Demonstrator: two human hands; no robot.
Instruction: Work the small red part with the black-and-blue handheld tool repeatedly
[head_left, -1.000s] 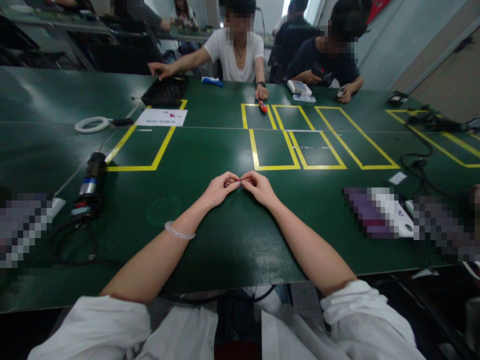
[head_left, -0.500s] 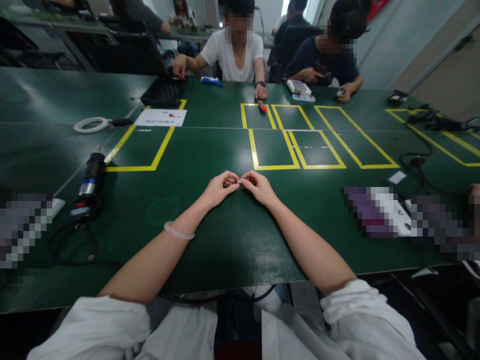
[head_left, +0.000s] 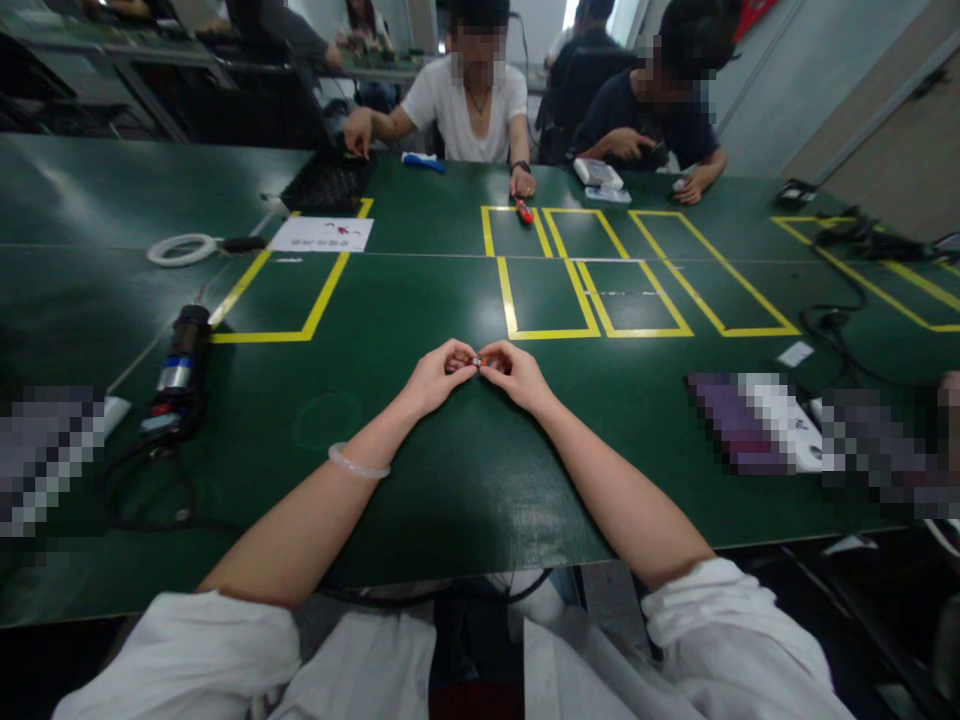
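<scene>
My left hand [head_left: 441, 374] and my right hand [head_left: 517, 371] meet above the green table [head_left: 480, 470], fingertip to fingertip. Pinched between them is a tiny part [head_left: 478, 361] with dark, silvery and orange-red bits. It is too small to name, and the fingers cover most of it. Thumbs and forefingers of both hands press on it from either side. A pale translucent bangle [head_left: 358, 464] circles my left wrist.
Yellow tape frames [head_left: 555, 335] mark the table ahead. An electric screwdriver [head_left: 177, 350] and its cable lie left, near a white sheet [head_left: 322, 235]. Across sit co-workers; one hand [head_left: 522, 182] is by a red tool [head_left: 524, 211]. A purple-and-white packet [head_left: 739, 420] lies right.
My fingers have shifted slightly around the tiny part, and more of its orange-red side shows near my right fingertips. Both arms stay almost where they were.
</scene>
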